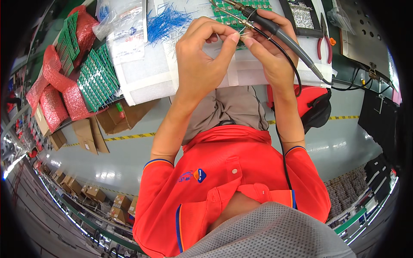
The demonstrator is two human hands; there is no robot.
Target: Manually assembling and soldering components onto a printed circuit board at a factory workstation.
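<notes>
My left hand (200,56) is closed in a pinch, thumb against forefinger, on the end of a thin pale wire (242,34). Close beside it, the thumb and a fingertip of my right hand (277,60) meet near the same wire. A soldering iron (264,22) with a dark grey handle rests in the right hand, its metal end pointing up and left. Alongside runs a slim metal-tipped tool (234,16) with a black cable; how it is held is partly hidden. Beyond the fingertips lies a green circuit board panel (254,5), partly covered by the hands and tools.
Loose blue wires (167,23) and pale wires (172,41) lie left of my hands. Further left are green board panels (98,77) and red bubble wrap (51,64). Red-handled pliers (319,47) and a black tray (301,17) of metal bits stand right. The iron's cable (344,88) trails right.
</notes>
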